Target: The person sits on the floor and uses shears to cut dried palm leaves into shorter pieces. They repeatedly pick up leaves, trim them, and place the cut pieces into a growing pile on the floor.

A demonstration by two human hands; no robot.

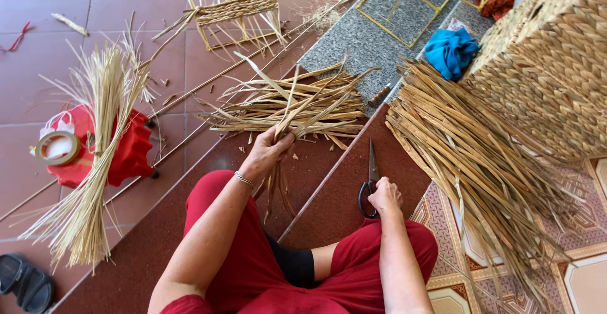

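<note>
My left hand (264, 154) is closed around a few dried flat reed strips (288, 116) that rise from my fist and hang below it toward my lap. These strips come off a loose pile of cut reeds (291, 102) on the red floor ahead. My right hand (384, 197) rests on the black handles of a pair of scissors (369, 181) lying on the floor, blades pointing away from me. I sit cross-legged in red trousers.
A large bundle of long reeds (468, 162) leans on a woven basket (550, 67) at right, with a blue cloth (450, 51) behind. At left lie a pale straw sheaf (95, 156), a red stool (129, 153) and a tape roll (57, 147). A half-woven wire frame (234, 10) stands ahead.
</note>
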